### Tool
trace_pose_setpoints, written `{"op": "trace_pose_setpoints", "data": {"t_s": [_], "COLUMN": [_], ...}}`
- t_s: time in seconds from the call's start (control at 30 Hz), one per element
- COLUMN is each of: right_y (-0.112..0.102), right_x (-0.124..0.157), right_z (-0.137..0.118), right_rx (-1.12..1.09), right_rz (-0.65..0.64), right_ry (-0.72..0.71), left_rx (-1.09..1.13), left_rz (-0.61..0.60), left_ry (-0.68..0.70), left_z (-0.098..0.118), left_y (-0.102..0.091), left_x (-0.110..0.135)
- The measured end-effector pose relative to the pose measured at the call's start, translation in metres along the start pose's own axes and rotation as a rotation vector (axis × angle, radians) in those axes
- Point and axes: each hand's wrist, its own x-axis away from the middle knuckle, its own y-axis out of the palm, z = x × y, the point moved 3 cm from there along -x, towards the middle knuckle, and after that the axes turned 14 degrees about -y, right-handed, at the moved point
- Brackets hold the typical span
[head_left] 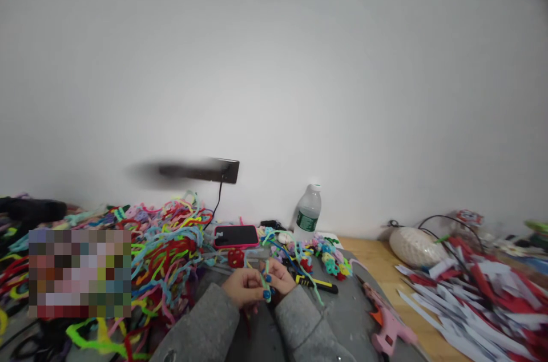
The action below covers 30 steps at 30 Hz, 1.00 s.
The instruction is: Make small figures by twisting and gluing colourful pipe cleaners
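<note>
Close together over the grey mat (351, 316), both my hands pinch a pale green pipe cleaner (268, 270). My left hand (246, 286) has its thumb and fingers pressed on its lower part. Curled fingers of my right hand (280, 279) grip it from the other side. A red fuzzy ball (236, 258) sits just behind my left hand. Beside my right hand lies a yellow and black utility knife (317, 284). Small coloured pipe-cleaner flowers (331, 262) are bunched beyond it.
A large heap of pipe cleaners (171, 259) covers the left side. Behind my hands are a phone (236, 236) and a water bottle (309, 213). At right lie a pink glue gun (389, 330), paper strips (475, 305) and a white woven oval object (415, 246).
</note>
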Motion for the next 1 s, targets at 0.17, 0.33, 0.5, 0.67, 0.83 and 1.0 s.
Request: {"op": "trace_pose_setpoints", "data": {"t_s": [0.17,0.33,0.5,0.67,0.83,1.0], "right_y": [0.001,0.005,-0.001,-0.008,-0.011,-0.01], "right_x": [0.002,0.001,-0.002,-0.003,-0.004,-0.004], "right_z": [0.003,0.006,0.007,0.008,0.008,0.007], "right_rx": [0.013,0.005,-0.028,-0.03,-0.037,-0.039], "right_rz": [-0.012,-0.016,0.136,0.23,0.241,0.237], "right_ry": [0.042,0.061,0.018,-0.022,-0.036,-0.056], "left_rx": [-0.008,0.004,0.141,0.178,0.126,0.01], "left_rz": [-0.007,0.038,0.121,0.239,0.285,0.31], "left_ry": [-0.035,-0.028,0.045,0.144,0.134,0.124], "left_z": [-0.006,-0.005,0.0,0.008,0.009,0.014], "left_y": [-0.006,-0.008,-0.007,-0.008,-0.01,-0.01], "left_x": [-0.003,-0.002,-0.001,0.001,0.003,0.007]}}
